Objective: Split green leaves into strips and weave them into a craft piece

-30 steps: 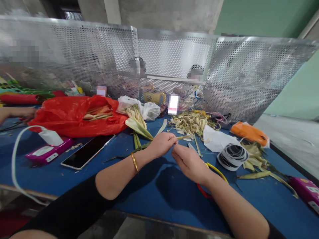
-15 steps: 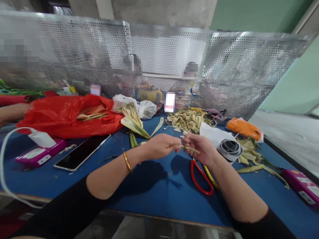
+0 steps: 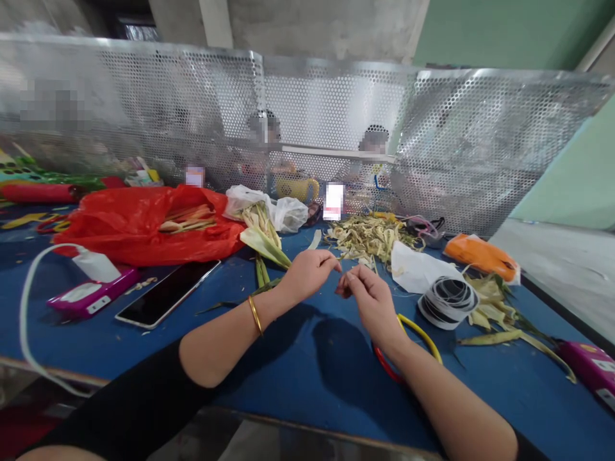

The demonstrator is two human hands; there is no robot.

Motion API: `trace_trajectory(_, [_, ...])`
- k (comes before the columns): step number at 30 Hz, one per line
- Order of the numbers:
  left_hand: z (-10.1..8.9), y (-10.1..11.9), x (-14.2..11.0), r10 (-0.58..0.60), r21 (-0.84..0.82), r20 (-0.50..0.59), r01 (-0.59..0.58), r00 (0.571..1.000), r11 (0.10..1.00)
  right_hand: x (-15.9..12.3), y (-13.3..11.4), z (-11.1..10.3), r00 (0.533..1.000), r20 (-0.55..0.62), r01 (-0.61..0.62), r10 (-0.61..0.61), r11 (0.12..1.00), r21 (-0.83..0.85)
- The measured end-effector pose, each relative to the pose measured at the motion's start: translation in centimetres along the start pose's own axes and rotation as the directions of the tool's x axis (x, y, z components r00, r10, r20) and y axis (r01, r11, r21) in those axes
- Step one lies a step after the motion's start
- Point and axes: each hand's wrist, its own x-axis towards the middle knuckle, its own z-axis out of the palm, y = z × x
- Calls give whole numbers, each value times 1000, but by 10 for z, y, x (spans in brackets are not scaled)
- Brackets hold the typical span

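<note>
My left hand [image 3: 311, 275], a gold bangle on its wrist, is closed in a pinch above the middle of the blue table [image 3: 293, 358]. Facing it, my right hand [image 3: 371, 299] is closed too, thumb against curled fingers. Only a small gap parts the fingertips; whatever they pinch is too small or hidden to make out. Scissors with a yellow handle [image 3: 423, 333] and a red handle [image 3: 385, 366] lie partly hidden under my right wrist. Pale dried husk leaves [image 3: 264, 240] with green stalks lie beyond my left hand.
Shredded husks [image 3: 368, 234] are heaped at the back, beside white paper [image 3: 418, 266] and a black-and-white coil [image 3: 448, 302]. Leftward lie a red plastic bag [image 3: 115, 224], a phone [image 3: 166, 298] and a purple power strip [image 3: 96, 294] with a cable. A perforated metal screen [image 3: 331, 109] stands behind.
The thin strip seen between my hands no longer shows. My right hand has turned palm-down, its fingers curled. Another person's forearm at the far left is out of view; the camera has shifted slightly.
</note>
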Motion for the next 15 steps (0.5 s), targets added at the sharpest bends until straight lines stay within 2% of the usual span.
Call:
trace_trajectory(3, [-2,-2,2,-113,-269,80,131,990,954,0,0,-1,1000,6,1,-1,1000,-19])
trace_trajectory(6, [-5,-1,2,-166,-414,159,219,973,883,2,-2,-2,999,3,-48,48,997,60])
trace_trajectory(9, [-8,2,2,-184,-460,232,275,955,844,3,-4,-3,995,-7,-93,95,986,142])
trace_trajectory(11, [-10,4,2,-191,-459,243,286,951,841,4,-4,-4,994,-8,-109,112,978,175])
trace_trajectory(13, [-10,4,1,-196,-425,193,262,961,867,4,-3,-5,994,3,-106,107,982,156])
trace_trajectory(15, [-9,3,1,-183,-364,105,209,977,908,4,-1,-5,998,12,-54,54,997,55])
